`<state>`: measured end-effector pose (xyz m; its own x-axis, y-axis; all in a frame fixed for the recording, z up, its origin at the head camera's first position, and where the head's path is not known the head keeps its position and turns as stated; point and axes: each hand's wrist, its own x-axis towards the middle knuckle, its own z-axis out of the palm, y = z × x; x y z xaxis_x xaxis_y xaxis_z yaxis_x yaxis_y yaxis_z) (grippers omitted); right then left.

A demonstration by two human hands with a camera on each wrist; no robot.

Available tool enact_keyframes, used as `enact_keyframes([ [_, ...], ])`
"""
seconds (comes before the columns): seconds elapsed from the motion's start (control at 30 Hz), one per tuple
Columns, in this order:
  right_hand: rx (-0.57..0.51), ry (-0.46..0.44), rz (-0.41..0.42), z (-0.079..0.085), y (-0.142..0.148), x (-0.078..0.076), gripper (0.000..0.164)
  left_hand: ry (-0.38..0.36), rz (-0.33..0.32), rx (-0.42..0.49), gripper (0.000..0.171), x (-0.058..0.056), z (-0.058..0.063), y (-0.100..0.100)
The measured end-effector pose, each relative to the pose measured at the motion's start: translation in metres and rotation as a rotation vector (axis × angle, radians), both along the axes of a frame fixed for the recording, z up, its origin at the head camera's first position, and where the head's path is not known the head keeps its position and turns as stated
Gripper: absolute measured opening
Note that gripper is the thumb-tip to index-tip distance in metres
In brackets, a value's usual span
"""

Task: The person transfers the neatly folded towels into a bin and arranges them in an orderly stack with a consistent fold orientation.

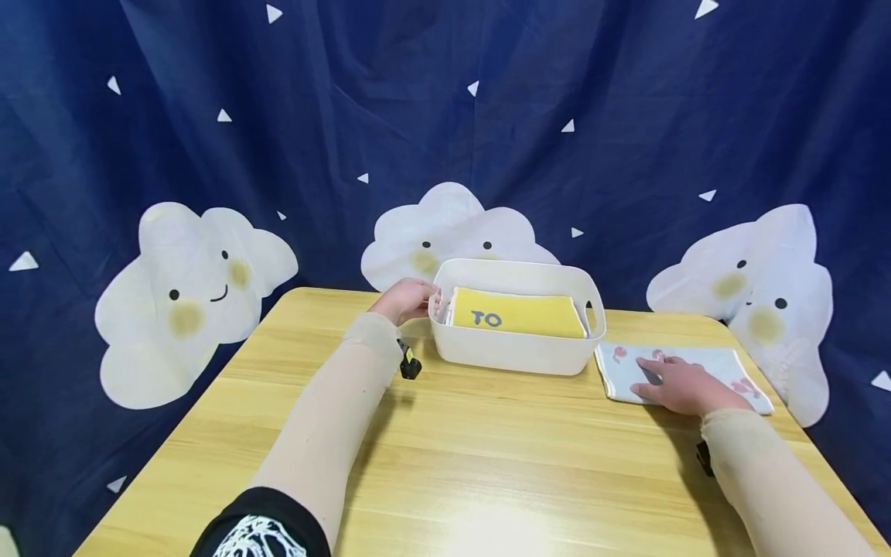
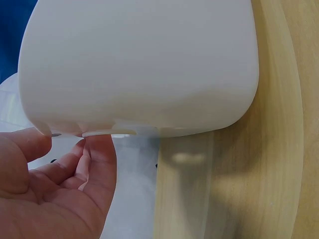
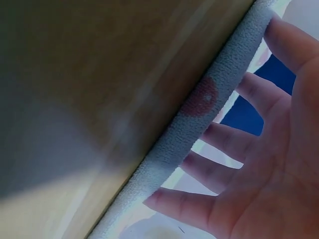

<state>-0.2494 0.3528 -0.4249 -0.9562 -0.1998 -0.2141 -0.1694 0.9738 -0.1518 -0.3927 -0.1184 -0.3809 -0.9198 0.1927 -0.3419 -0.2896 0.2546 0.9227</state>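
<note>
A white plastic basket stands toward the back of the wooden table, with a folded yellow towel lettered "TO" inside. My left hand holds the basket's left end, its fingers curled into the handle slot. In the left wrist view the thumb and fingers of that hand meet the rim and slot edge. Right of the basket lies a folded pale blue towel with pinkish-red figures. Spread fingers of my right hand rest on top of it; the right wrist view shows the fingertips touching its terry surface.
The wooden table extends toward me, its rounded back corners close to a dark blue curtain printed with white clouds and triangles. The blue towel lies near the table's right edge, close beside the basket's right end.
</note>
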Motion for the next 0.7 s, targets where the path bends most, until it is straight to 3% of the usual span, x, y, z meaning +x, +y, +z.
enact_keyframes([
  [0.43,-0.013,0.041,0.031,0.003,-0.002,0.026,0.074,0.017,0.003,-0.02,0.037,0.0,0.0,0.0],
  [0.7,-0.011,0.007,0.036,0.008,-0.004,0.038,0.072,0.011,-0.009,-0.024,0.04,-0.001,-0.002,-0.001],
])
